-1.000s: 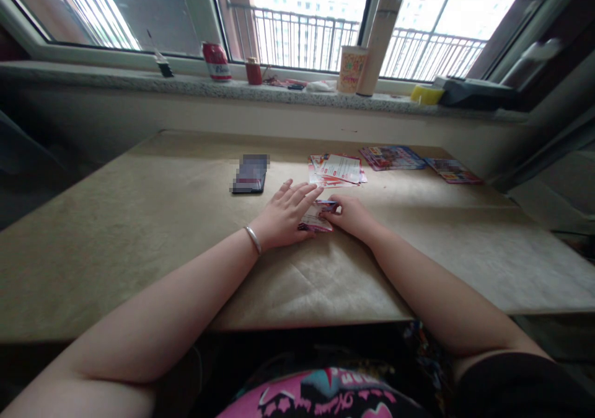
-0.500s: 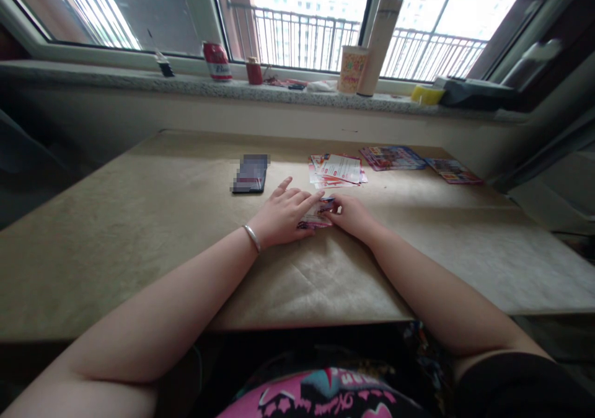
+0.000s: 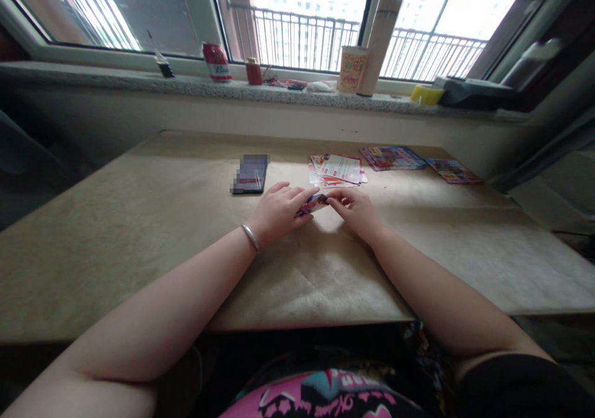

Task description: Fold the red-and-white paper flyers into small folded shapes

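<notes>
Both hands meet over the middle of the desk [image 3: 139,232]. Left hand [image 3: 277,210], with a silver bangle [image 3: 250,237] at the wrist, is curled with its fingertips pinching the left end of a small colourful card packet [image 3: 313,204]; right hand [image 3: 357,209] is curled too, thumb and fingers closed on the packet's right end. The packet sits tilted between them, lifted just off the surface, a little nearer the far edge than the near one.

Open room lies wide to the left of the hands and to the right, and between the forearms toward the near edge, which runs just above the lap. Past the hands, near the far edge, lie a dark phone [image 3: 251,173] to the left, a loose pile of cards [image 3: 338,170] just beyond the fingers, then a flat colourful sheet [image 3: 392,157] and another sheet [image 3: 453,171] farther right, all well apart from the near edge.

The surface is a tan, creased paper-like covering. Behind it runs a speckled stone windowsill [image 3: 93,80] under large windows with a railing and buildings outside.

On the sill stand a red can [image 3: 216,62], a small red jar [image 3: 253,71], a patterned paper cup [image 3: 351,69] with a tall pale tube [image 3: 378,36] leaning by it, and a yellow tub [image 3: 426,95]; what they hold cannot be seen.
</notes>
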The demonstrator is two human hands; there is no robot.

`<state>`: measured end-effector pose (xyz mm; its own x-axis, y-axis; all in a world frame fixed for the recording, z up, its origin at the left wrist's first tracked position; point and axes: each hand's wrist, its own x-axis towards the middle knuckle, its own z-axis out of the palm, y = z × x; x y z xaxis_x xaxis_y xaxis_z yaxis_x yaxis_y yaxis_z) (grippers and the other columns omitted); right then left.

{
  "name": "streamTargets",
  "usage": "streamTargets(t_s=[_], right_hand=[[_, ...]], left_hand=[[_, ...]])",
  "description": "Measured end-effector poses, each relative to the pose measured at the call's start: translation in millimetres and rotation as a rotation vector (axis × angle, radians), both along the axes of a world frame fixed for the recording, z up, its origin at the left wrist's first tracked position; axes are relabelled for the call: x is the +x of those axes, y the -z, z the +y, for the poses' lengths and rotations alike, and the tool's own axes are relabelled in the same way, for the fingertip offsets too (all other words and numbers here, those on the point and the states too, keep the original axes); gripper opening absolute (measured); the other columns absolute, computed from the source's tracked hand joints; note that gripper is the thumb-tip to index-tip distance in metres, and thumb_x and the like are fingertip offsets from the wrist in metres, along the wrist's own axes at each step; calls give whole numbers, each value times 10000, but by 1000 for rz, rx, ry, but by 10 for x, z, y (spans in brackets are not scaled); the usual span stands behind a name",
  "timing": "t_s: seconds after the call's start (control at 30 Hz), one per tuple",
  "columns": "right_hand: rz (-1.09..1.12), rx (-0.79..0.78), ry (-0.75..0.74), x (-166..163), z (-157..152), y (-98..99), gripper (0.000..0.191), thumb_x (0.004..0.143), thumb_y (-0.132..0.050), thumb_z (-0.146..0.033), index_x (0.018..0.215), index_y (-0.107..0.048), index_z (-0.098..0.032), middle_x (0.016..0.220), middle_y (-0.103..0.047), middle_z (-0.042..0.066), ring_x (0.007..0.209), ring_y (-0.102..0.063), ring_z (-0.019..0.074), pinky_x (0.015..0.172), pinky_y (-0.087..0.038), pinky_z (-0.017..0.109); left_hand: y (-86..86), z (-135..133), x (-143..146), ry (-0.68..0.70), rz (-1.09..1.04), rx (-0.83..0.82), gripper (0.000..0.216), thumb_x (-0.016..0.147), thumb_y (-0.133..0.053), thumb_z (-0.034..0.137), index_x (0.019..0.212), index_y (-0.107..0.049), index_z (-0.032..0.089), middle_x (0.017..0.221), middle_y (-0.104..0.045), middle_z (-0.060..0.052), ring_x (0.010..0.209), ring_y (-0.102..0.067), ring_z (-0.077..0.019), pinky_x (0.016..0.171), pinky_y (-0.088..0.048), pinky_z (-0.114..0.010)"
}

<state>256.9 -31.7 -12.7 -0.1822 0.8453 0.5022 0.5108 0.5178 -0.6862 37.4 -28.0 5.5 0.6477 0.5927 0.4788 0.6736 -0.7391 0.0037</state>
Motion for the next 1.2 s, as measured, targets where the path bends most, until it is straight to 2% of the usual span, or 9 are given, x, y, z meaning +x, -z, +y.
streamTargets(t_s=[0.23, 0.37, 0.6, 0.9, 1.07, 1.2], right_hand=[[27, 50, -101, -40, -106, -70, 184, 850, -584, -281, 983, -688, -209, 956, -697, 47, 827, -618, 145, 667, -508, 251], [27, 51, -77, -65, -101, -46, 233, 809, -645, -300, 1028, -673, -227, 989, -684, 44, 855, -612, 153, 658, -524, 255], [-3, 131, -60, -77, -94, -47, 113, 836, -643, -303, 908, -708, -245, 944, -711, 33, 904, -629, 166, 682, -533, 275], [53, 154, -91, -120, -151, -72, 119, 846, -655, -330, 906, -730, -259, 923, -721, 29, 885, -635, 163, 663, -533, 273], [-13, 205, -51, -135, -169, -96, 102, 843, -665, -333, 883, -733, -268, 910, -727, 27, 875, -637, 175, 725, -537, 314], [-31, 217, -23, -143, -177, -106, 101, 844, -664, -337, 875, -731, -268, 897, -728, 25, 868, -638, 177, 749, -537, 321]], left_hand=[[39, 19, -2, 3, -128, 20, 306, 863, -585, 369, 1119, -615, 203, 1030, -701, -50, 960, -648, -195, 1105, -324, -423], [70, 35, 8, -1, -194, 23, 250, 854, -596, 378, 1031, -618, 202, 985, -707, -39, 923, -655, -185, 1093, -348, -410], [46, 21, 18, 33, -243, -21, 175, 863, -595, 350, 977, -628, 221, 1023, -712, -11, 972, -648, -166, 1120, -289, -426], [25, 1, 30, 25, -257, -42, 162, 890, -566, 354, 946, -648, 227, 963, -723, 1, 914, -655, -155, 1117, -277, -432], [-9, -26, 35, 47, -305, -62, 188, 867, -597, 367, 981, -644, 225, 1059, -712, -19, 1002, -638, -169, 1126, -268, -442], [-34, -46, 48, 68, -365, -70, 188, 892, -575, 390, 917, -652, 220, 1004, -724, -20, 951, -648, -159, 1112, -287, -432]])
